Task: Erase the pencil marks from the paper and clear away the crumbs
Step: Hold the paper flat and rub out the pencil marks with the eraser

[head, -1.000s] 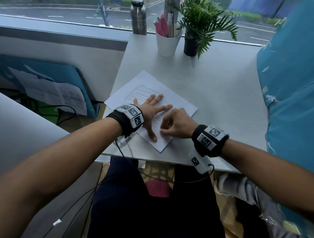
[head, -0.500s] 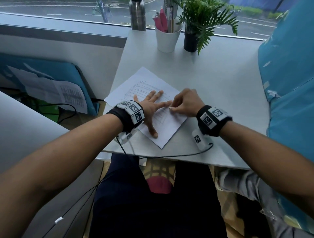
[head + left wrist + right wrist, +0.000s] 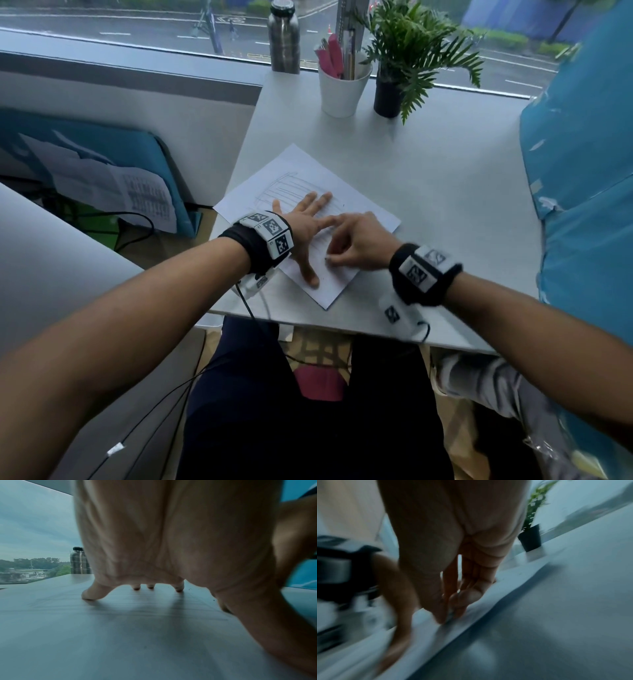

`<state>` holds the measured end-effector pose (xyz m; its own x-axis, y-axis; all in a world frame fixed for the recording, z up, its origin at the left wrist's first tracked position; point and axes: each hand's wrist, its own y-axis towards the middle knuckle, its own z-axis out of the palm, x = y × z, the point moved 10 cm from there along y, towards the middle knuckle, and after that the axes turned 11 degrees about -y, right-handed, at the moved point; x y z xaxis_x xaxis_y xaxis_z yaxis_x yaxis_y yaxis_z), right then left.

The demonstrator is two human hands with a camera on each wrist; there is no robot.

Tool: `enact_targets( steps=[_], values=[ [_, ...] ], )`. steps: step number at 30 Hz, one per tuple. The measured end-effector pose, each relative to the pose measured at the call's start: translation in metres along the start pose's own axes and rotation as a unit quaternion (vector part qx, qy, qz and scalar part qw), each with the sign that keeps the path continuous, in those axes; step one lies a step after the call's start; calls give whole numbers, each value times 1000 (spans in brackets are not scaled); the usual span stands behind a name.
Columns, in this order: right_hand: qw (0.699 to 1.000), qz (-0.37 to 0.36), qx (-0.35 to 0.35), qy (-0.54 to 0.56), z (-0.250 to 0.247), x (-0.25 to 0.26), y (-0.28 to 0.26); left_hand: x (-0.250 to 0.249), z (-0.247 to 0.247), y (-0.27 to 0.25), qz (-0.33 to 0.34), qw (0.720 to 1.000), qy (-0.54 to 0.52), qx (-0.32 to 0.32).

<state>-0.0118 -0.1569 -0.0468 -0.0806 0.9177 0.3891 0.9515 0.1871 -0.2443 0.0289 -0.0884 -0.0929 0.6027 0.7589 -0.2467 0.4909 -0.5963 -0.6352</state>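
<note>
While the white sheet of paper (image 3: 310, 192) with faint pencil lines lies askew near the front left edge of the pale grey table (image 3: 445, 205), it is pinned flat by the left hand (image 3: 305, 226), whose fingers are spread straight and whose fingertips (image 3: 89, 595) are seen in the left wrist view pressed onto the sheet. The grip of this hand is thus open, nothing being held in it. The right hand (image 3: 356, 245) is placed just beside and partly over the left hand's fingers, above the near right part of the sheet. Its fingers are curled and its thumb and fingertips (image 3: 443, 614) are brought together in a pinch at the paper surface; a small pale object appears to be held there, but it is too blurred and too small to be identified, so what this grip closes on cannot be told. A few dark specks (image 3: 189, 588) are seen on the paper beside the left hand. At the far edge of the table, by the window, a steel bottle (image 3: 283, 37), a white cup of pens (image 3: 342, 90) and a green fern in a black pot (image 3: 388, 99) are set in a row. A blue panel (image 3: 582, 154) is seen at the right.
</note>
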Motion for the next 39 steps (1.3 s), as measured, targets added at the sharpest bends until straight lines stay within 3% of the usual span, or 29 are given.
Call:
enact_targets(
  steps=[4,9,12,14,17,19,22,24,29,33,35,39],
  values=[
    [993,74,-97,-6,-47,-44,18,0,-1,-1,3,1000,-19,-2],
    [1000,2,2,3,1,2,-3,2,2,4,0,1000,2,-1],
    [994,81,-73,6,-41,-44,17,2,0,3,1,1000,-16,-1],
    [990,96,-104,-9,-50,-49,20,3,-2,3,0,1000,-18,-4],
    [999,28,-36,5,-10,0,1,4,-1,6,-1,1000,-5,-3],
    [1000,12,1,-1,1,3,-2,3,1,6,1,1000,-5,-1],
    [992,91,-87,4,-42,-45,18,2,-1,2,9,1000,-23,-3],
    [986,106,-125,-8,-54,-53,20,2,-4,1,16,999,-28,-12],
    [1000,0,-8,-11,4,11,-5,3,-3,4,19,999,-20,-21],
    [991,77,-105,-7,-48,-46,24,3,-5,3,21,999,-34,-26],
    [989,85,-121,-10,-49,-45,23,3,-6,2,20,999,-30,-26],
    [1000,2,-6,-3,6,13,-3,4,-3,3,20,1000,-12,-15]
  ],
)
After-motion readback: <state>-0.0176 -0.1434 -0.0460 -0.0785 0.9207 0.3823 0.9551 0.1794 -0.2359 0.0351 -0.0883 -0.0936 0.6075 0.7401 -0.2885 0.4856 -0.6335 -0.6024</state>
